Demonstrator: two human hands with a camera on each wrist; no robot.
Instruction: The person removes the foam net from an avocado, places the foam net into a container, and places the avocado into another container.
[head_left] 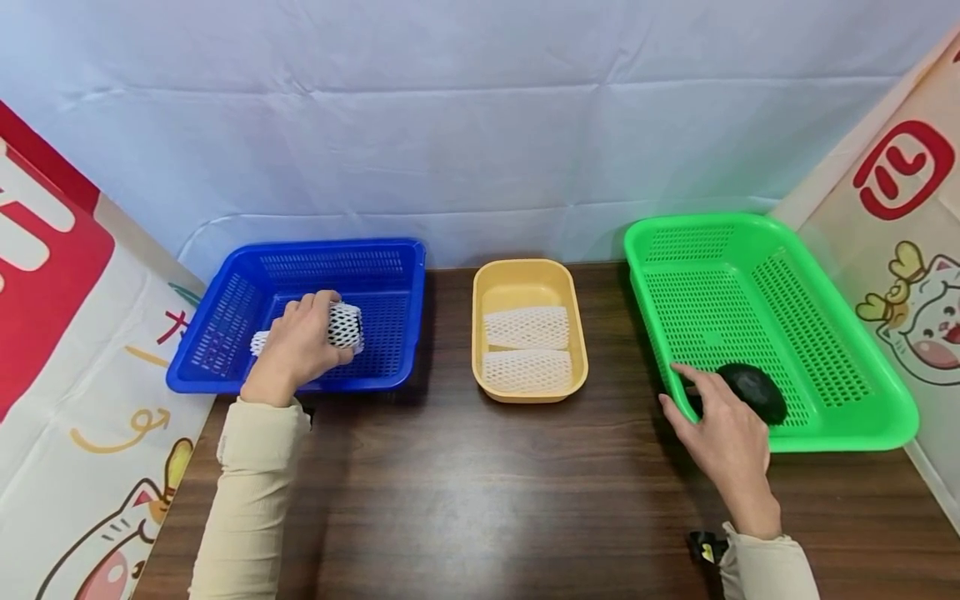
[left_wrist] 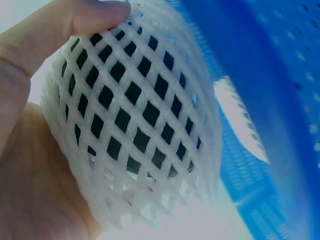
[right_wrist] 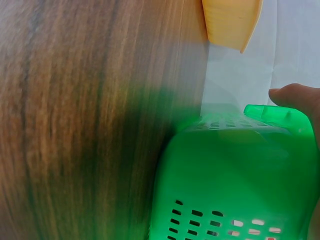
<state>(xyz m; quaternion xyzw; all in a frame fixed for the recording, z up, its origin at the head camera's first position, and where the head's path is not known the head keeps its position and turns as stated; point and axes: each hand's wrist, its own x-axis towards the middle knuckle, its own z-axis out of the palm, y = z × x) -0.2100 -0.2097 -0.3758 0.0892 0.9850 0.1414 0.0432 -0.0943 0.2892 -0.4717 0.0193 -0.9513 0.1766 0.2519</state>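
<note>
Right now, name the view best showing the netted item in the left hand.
Left wrist view: the netted item appears large, close. The head view shows it small, partly hidden by the left hand; the right wrist view omits it.

This looks like a staged tabletop booth. Pale cloth hangs behind the wood-grain table, 2 cartoon-printed sheets flanking it.

Brown wood-grain table, blue basket at left, yellow tray midway, green basket right
</note>
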